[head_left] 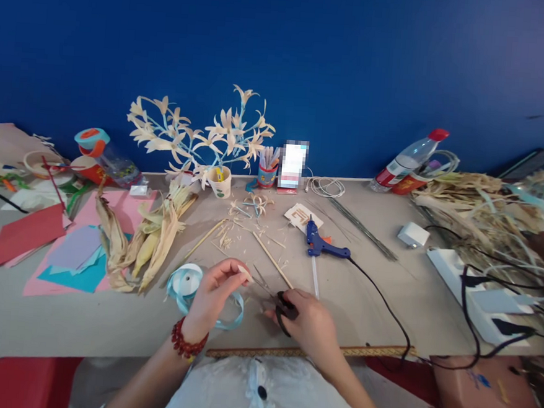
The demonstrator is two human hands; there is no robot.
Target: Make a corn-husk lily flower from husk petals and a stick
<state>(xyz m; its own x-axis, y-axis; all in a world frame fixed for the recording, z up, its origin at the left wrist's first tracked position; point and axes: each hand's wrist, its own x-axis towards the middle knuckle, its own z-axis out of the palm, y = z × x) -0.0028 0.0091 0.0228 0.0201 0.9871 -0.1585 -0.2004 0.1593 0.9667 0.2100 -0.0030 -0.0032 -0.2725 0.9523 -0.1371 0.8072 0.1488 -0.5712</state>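
Between the thumb and fingers of my left hand (214,292) is a small pale piece of corn husk (245,273). My right hand (314,324) grips black-handled scissors (283,323), whose blades point up and left toward the husk piece. Whether the blades touch it, I cannot tell. Beneath my left wrist lies a roll of light blue ribbon (185,280), its loose loop curling out to the right. Beyond my hands are a thin straw-coloured stick (270,258) and scattered husk scraps (226,235).
A blue glue gun (327,247) lies right of centre, its cord running toward a white power strip (463,298). Husk flowers (231,126) stand in a paper cup (220,183) by the wall. Corn husks (160,240) and coloured paper (75,249) lie left; a bottle (408,164) leans at right.
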